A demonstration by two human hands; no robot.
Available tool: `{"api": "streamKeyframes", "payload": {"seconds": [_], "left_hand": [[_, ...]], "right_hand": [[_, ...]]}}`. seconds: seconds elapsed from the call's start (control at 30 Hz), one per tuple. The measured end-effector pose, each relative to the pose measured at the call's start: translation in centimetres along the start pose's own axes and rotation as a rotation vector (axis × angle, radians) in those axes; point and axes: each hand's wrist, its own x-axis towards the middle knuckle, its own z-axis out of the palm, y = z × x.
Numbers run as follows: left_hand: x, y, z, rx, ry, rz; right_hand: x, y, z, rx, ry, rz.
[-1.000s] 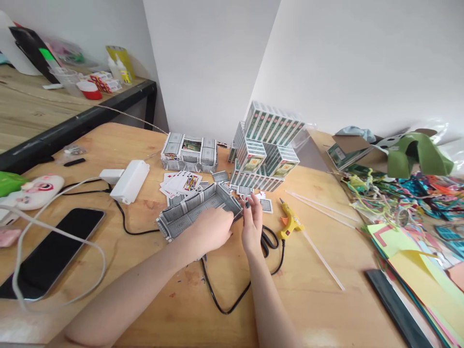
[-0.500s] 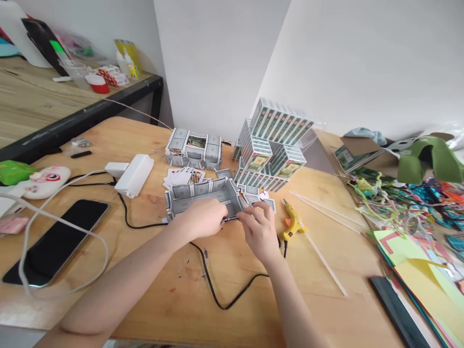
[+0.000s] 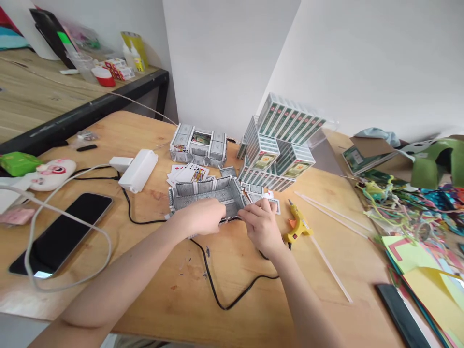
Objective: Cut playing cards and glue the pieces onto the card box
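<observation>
An open-topped box made of grey-backed playing cards [image 3: 197, 189] stands on the wooden table in front of me. My left hand [image 3: 207, 216] is closed at the box's near side, its fingertips largely hidden behind the hand. At the near right corner my right hand [image 3: 259, 223] pinches the box's edge between thumb and fingers. Loose playing cards [image 3: 189, 173] lie behind the box, and others are by its right side. To the right of my right hand rests a yellow glue gun [image 3: 298, 224] with a clear glue stick in its back.
A finished-looking card box [image 3: 198, 145] stands behind, beside stacked card packs [image 3: 277, 145]. At left are a white power adapter [image 3: 138, 170], a phone [image 3: 61, 234] and looping cables. Coloured paper [image 3: 422, 270] and tangled craft scraps [image 3: 395, 205] cover the right side. Glue sticks [image 3: 331, 214] lie nearby.
The view has shifted slightly, so the scene sits a little farther right. My left hand has shifted slightly at the near edge; my right hand keeps its pinch at the corner.
</observation>
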Motion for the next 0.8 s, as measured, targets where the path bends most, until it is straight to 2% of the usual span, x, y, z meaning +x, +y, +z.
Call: {"api": "streamKeyframes", "payload": {"seconds": [0.17, 0.3, 0.57, 0.8], "left_hand": [[0.0, -0.1, -0.1, -0.041, -0.008, -0.018], [-0.1, 0.0, -0.1, -0.054, -0.024, -0.031], [-0.3, 0.4, -0.4, -0.042, -0.024, -0.005], [0.1, 0.1, 0.2, -0.038, -0.008, 0.014]], "right_hand": [[0.9, 0.1, -0.8, -0.142, -0.136, -0.131], [1.4, -0.1, -1.3, -0.171, -0.204, -0.181], [1.4, -0.6, -1.9, 0.044, -0.291, -0.127], [1.7, -0.5, -1.7, 0.026, -0.346, -0.15]]}}
